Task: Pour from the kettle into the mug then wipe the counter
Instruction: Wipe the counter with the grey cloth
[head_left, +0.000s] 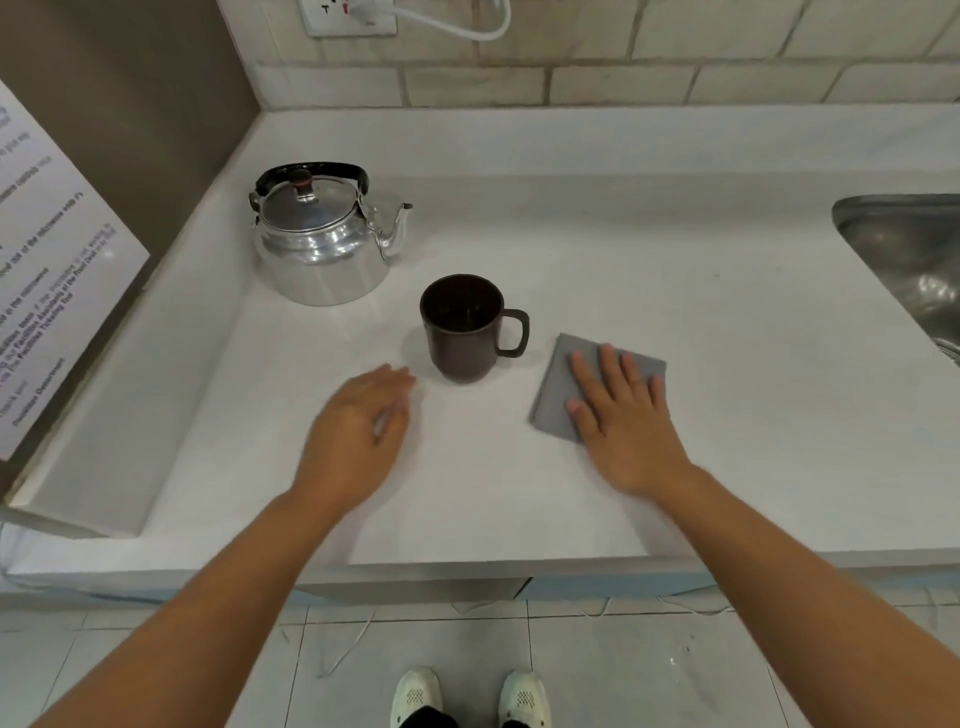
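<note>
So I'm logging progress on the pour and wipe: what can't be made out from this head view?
- Mug contents: its dark inside hides any liquid.
- Kettle fill level: the lid covers it.
- Left hand fingers: motion blur.
- Cloth: partly under the flat right hand.
- Sink: cut off by the right edge.
- Notice text: too small and angled.

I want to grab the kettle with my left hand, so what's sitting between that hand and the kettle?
Nothing: in the head view only bare white counter lies between the left hand and the kettle. The mug stands off to the right.
</note>
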